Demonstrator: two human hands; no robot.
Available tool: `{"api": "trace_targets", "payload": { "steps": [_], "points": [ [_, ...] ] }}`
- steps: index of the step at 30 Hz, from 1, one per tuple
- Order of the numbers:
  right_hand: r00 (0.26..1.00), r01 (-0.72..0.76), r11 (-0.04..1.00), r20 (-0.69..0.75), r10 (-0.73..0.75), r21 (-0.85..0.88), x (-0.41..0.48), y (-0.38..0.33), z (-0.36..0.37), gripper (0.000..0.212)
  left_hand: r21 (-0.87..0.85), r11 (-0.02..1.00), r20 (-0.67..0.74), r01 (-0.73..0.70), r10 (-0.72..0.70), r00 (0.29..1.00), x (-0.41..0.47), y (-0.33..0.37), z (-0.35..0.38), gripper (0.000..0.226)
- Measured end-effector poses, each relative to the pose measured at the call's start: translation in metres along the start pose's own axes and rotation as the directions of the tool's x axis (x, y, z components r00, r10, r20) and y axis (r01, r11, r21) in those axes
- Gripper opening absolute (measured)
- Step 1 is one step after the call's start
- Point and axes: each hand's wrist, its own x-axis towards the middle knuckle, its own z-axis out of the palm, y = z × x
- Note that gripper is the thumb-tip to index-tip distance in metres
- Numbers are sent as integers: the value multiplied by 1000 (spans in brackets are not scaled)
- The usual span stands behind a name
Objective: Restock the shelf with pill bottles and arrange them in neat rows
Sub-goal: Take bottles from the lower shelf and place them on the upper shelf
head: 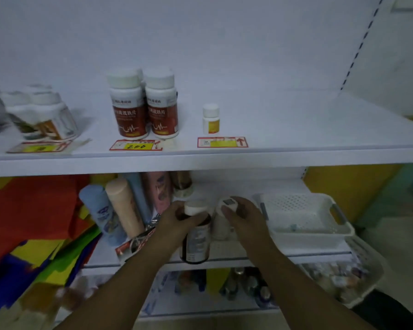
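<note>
Bottles stand on two white shelves, one above the other. On the upper shelf (296,129), near its left end, a blurred cluster of white-capped bottles (43,115) leans behind a yellow price tag (39,146). Toward the middle, two red-labelled pill bottles (144,106) stand upright and touching, close to the front edge, with at least one more behind them; a yellow tag marked 280 (136,145) lies in front. Right of them, well apart, a small white bottle (211,118) stands alone behind another tag (222,142). The right half of this shelf is bare.

On the lower shelf (224,257), at its left end, several tubes (119,210) in blue, cream and pink lean against each other, with a loose card (134,244) at their feet. Just right of them, the left hand (177,220) wraps its fingers around the neck of a dark brown bottle (196,244) with a white cap, which sits upright at the shelf's front edge. Beside it, touching or nearly so, the right hand (241,217) closes over the top of a white bottle (224,222), fingers curled around its cap. Another brown bottle (181,184) stands farther back. At the right end of this shelf sits a white basket (305,236); what it holds is too blurred to tell.
</note>
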Motion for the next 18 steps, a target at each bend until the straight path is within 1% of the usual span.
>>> {"api": "trace_targets", "payload": {
  "steps": [2,3,4,6,7,8,10,12,15,17,18],
  "points": [
    [999,-16,998,50,13,61,-24,-25,-2,9,-117,993,29,17,-13,999,-30,22,3,45],
    [998,-16,996,66,11,86,-35,-37,-2,17,-165,986,41,30,-23,999,-44,34,4,50],
    [996,-24,993,85,15,116,-44,-50,-2,26,-207,978,49,31,-22,999,-57,46,4,49],
    [987,-79,976,153,47,205,-62,-75,2,31,-261,965,28,25,-18,999,-85,70,3,32],
    [979,-112,963,191,65,244,-70,-86,6,29,-278,960,6,20,-20,1000,-99,82,1,25],
    [972,-137,954,223,77,268,-77,-97,10,27,-277,961,-26,0,-7,1000,-112,92,-1,23],
    [958,-155,940,280,67,305,-90,-115,20,25,-252,965,-91,-68,46,995,-134,109,-9,25],
    [942,-164,931,333,50,326,-101,-132,32,28,-237,966,-141,-106,74,987,-155,123,-18,32],
    [909,-85,944,412,-57,319,-117,-154,50,35,-255,957,-109,-139,114,987,-181,140,-33,36],
    [882,-7,952,450,-138,306,-127,-165,63,47,-283,943,-68,-177,164,984,-193,148,-45,38],
    [880,34,952,442,-173,306,-131,-170,70,55,-291,937,-50,-196,190,981,-197,152,-51,41]
  ]
}}
